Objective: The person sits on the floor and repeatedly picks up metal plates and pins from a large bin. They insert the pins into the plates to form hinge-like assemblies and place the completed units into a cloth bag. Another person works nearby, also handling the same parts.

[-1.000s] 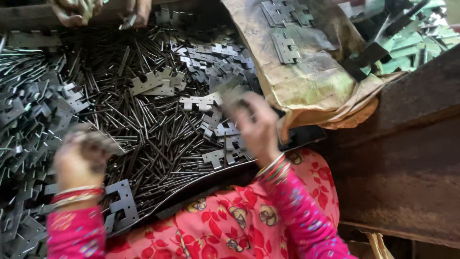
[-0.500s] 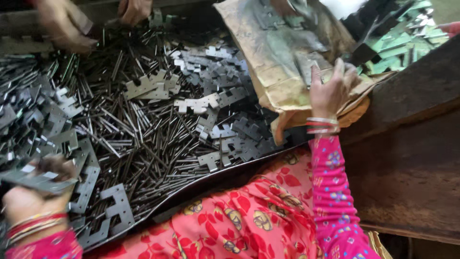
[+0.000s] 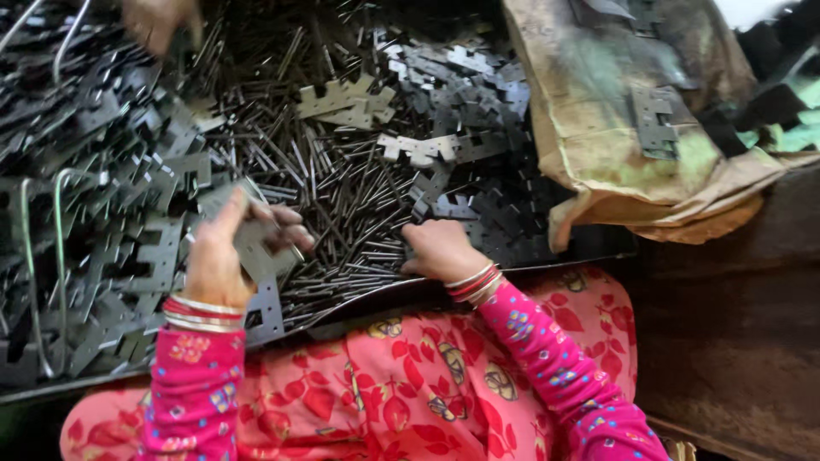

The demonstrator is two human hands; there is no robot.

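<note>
Lower left of frame: left hand [image 3: 224, 256] is closed on a flat metal plate [image 3: 256, 248], thumb raised. Lower centre: right hand [image 3: 437, 249] rests curled on the pins [image 3: 342, 230]; whether it grips any cannot be told. Beyond, right: a sack [image 3: 632, 171]. Top left: another person's hand [image 3: 158, 21].

Metal workshop, heaped hinge plates [image 3: 427, 149] (rods [image 3: 342, 213] too)

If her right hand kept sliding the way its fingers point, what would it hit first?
The right hand points left, into the pile of thin metal pins. It would probably meet those first; it seems to touch them already.
</note>
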